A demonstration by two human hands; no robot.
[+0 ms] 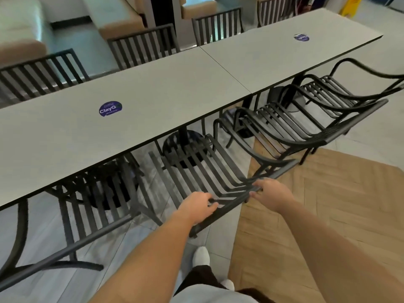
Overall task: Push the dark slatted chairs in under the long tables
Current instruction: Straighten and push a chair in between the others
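We grip the top rail (236, 203) of the centre chair (196, 169) with both hands, left hand (197, 207) and right hand (271, 192) curled round it, the worktop (153, 92) lying straight ahead toward the upper left of the frame.

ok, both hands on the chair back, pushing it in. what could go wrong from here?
1. The left hand and right hand curl round the top rail of the dark slatted metal chair; fingers could get pinched if the rail meets the grey long table's edge.
2. Its legs may hit the black round pedestal base beneath.
3. It may knock the neighbouring dark armchair close on the right.
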